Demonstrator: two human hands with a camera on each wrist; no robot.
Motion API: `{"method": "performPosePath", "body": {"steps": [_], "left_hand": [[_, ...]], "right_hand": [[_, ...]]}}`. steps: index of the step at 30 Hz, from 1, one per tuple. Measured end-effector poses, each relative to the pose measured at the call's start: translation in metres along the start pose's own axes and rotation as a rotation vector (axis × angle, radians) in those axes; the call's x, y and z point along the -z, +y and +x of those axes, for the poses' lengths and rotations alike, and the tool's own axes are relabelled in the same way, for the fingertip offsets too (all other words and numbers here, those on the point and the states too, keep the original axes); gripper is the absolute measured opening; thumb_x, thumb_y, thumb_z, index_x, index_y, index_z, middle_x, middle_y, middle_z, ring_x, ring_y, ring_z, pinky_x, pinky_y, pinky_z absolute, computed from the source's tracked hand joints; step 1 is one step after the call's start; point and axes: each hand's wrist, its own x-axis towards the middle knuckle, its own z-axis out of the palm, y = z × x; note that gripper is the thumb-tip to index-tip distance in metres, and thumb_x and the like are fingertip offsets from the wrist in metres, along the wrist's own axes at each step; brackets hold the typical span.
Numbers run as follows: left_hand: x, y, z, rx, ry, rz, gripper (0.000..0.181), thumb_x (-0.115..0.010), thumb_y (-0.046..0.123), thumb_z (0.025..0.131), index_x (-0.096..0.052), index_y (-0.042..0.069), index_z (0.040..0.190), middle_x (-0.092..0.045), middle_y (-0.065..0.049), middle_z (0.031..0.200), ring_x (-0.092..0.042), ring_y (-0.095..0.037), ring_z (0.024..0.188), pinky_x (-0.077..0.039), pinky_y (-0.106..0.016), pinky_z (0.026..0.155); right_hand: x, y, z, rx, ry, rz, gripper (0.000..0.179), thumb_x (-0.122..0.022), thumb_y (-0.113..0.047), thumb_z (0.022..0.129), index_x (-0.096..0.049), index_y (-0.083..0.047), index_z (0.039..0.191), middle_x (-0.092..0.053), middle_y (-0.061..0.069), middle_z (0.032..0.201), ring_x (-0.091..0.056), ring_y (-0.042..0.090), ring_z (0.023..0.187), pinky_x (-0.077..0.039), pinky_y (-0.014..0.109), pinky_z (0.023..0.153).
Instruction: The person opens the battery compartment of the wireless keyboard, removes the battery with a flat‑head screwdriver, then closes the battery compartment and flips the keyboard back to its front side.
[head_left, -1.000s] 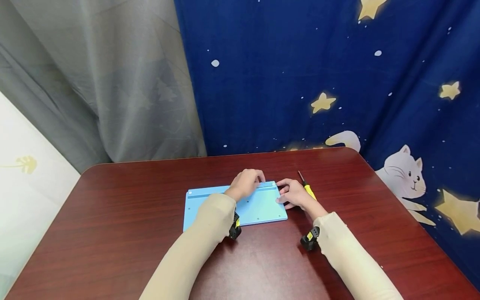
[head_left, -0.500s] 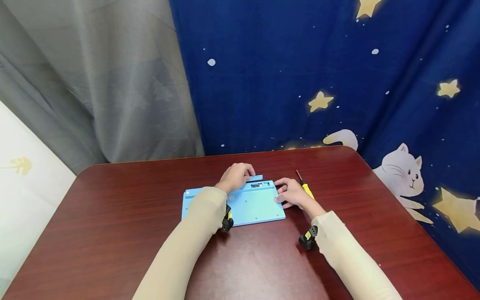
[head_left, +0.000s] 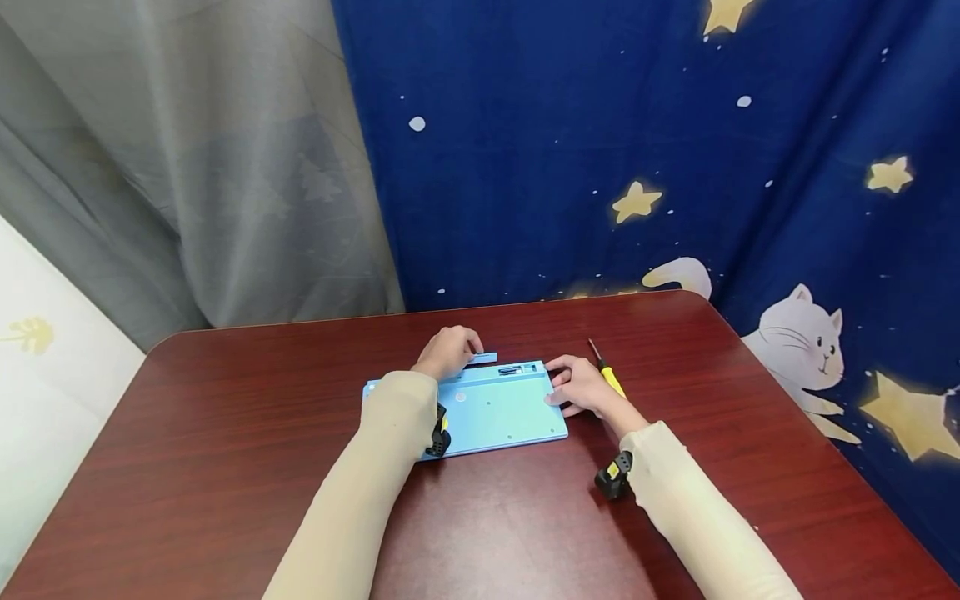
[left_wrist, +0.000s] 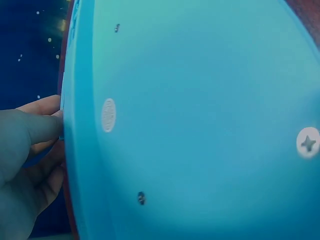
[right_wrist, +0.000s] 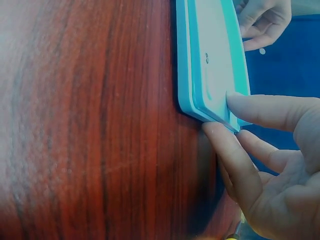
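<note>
Reddish tabletop (head_left: 172, 467): the right hand (head_left: 587, 387) grips a blue panel (head_left: 517, 415), the left hand (head_left: 445, 352) a strip (head_left: 486, 358) (end apparently hidden).

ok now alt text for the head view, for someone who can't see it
A person's left grip pinches a small blue strip at the far edge of a flat blue device with an open slot, while their right grip holds the device's right end. A yellow-handled screwdriver lies to the right on the red-brown table.
</note>
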Motion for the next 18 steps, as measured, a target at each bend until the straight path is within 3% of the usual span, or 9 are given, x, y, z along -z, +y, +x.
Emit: {"method": "performPosePath", "body": {"steps": [10,18], "left_hand": [[-0.01,-0.006,0.004,0.04,0.054,0.04,0.018,-0.058,0.003,0.088,-0.069,0.014,0.097,-0.063,-0.003,0.099,-0.054,-0.018,0.088,-0.046,-0.034,0.078],[-0.013,0.0,0.003,0.049,0.045,0.107,0.018,-0.058,0.007,0.089,-0.069,0.015,0.1,-0.061,-0.003,0.111,-0.052,-0.019,0.098,-0.046,-0.035,0.081]], "right_hand": [[0.001,0.0,0.0,-0.001,-0.005,0.008,0.055,-0.072,0.004,0.074,-0.051,-0.005,0.123,-0.051,0.014,0.094,-0.057,0.022,0.072,-0.053,0.036,0.057],[0.002,0.001,0.0,-0.006,-0.005,0.007,0.055,-0.071,0.004,0.074,-0.051,-0.006,0.124,-0.051,0.013,0.094,-0.057,0.021,0.072,-0.053,0.036,0.057]]}}
